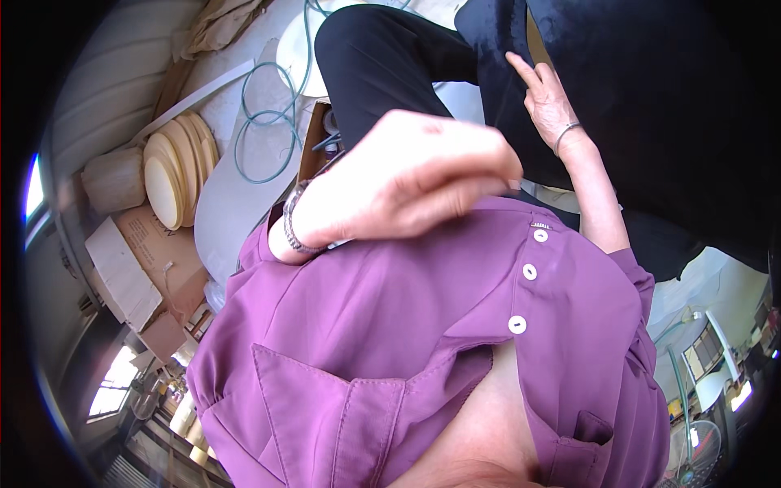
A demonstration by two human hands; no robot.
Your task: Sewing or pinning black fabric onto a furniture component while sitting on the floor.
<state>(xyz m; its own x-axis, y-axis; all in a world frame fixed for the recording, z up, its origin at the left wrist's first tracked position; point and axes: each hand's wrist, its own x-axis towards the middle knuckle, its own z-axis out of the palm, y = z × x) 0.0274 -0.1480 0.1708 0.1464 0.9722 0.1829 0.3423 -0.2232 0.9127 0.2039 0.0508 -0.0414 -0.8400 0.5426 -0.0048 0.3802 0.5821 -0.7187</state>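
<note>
My left hand (407,183), with a metal watch on the wrist, hovers close to the camera in front of my purple buttoned shirt (390,325). Its fingers are curled in and nothing shows inside them. My right hand (547,99), wearing a thin bracelet, rests against a large dark blue velvety fabric (643,98) at the upper right. The index finger lies stretched along the fabric and the other fingers curl into a fold of it. A leg in black trousers (378,61) lies beside the fabric.
A stack of pale round discs (175,167) leans at the left beside cardboard boxes (142,256). A green hose (268,122) coils on the light floor near a white round plate (294,50). A fan (691,447) stands at the lower right.
</note>
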